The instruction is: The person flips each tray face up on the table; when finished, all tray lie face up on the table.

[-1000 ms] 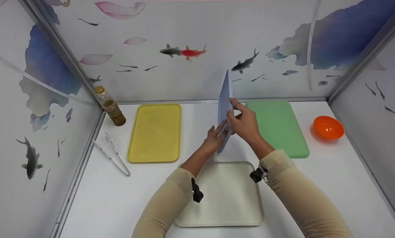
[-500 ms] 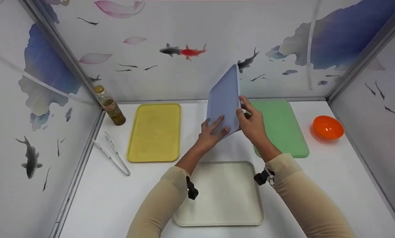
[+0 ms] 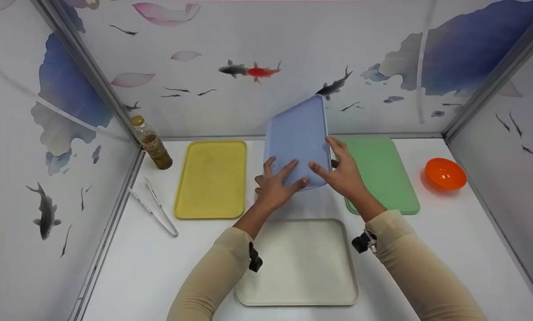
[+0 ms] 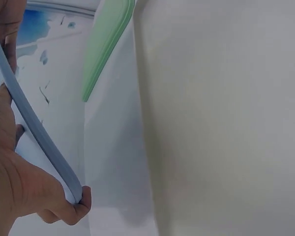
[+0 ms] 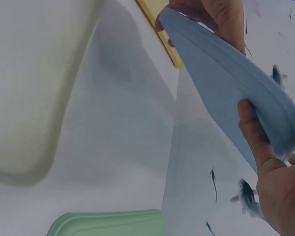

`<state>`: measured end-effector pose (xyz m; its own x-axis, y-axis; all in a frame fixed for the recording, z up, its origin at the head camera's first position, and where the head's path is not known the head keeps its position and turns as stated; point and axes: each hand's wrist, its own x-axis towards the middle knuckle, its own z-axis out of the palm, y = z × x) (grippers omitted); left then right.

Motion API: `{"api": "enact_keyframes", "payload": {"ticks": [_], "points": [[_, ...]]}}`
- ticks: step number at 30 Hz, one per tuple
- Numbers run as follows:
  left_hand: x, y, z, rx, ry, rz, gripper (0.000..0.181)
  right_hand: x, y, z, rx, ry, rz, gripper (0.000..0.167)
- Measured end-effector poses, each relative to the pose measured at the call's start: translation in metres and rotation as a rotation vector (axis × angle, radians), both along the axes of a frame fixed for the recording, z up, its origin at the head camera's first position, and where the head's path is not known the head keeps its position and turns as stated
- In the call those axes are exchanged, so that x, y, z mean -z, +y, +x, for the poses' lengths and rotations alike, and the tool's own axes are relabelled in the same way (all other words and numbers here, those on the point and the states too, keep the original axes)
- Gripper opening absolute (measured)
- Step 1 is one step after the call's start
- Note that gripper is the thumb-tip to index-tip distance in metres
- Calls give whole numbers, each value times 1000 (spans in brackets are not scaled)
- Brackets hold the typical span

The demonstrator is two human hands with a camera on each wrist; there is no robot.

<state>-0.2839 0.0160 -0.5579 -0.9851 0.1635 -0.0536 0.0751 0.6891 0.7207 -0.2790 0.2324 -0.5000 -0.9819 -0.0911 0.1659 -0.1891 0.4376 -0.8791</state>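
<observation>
"What's the biggest thing, and where is the blue one from it?"

"The cream tray (image 3: 306, 267) lies flat nearest the person. The blue tray (image 3: 295, 133) is held up beyond its far edge, tilted steeply, a broad face toward the head camera."

"The other trays?"

"The green tray (image 3: 382, 174) lies beyond the cream tray to the right, the yellow tray (image 3: 211, 180) beyond it to the left, probably spaced for handling room."

"Why two hands?"

"Likely to steady so broad a piece. The left hand (image 3: 275, 187) grips its lower edge, fingers splayed on the face; the right hand (image 3: 344, 171) grasps its right rim."

"And the small things?"

"Tongs (image 3: 160, 205) and a capped bottle (image 3: 155, 147) are far left of the cream tray, an orange bowl (image 3: 444, 174) far right, perhaps to be out of the way."

"Any brand?"

"The bottle's label (image 3: 151, 141) is too small to read."
</observation>
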Motion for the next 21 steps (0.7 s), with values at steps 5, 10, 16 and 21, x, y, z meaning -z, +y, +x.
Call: {"api": "enact_keyframes", "payload": {"ticks": [5,10,16,21], "points": [[4,-4,4,8,94,-132,78,6,0,4,-36,-24,239,133],[7,-6,7,15,134,-149,78,17,-2,6,-44,-18,447,143],[6,-16,15,72,160,-167,82,35,2,4,-34,8,575,142],[3,-28,19,155,158,-184,89,52,12,4,-43,-19,602,145]]}}
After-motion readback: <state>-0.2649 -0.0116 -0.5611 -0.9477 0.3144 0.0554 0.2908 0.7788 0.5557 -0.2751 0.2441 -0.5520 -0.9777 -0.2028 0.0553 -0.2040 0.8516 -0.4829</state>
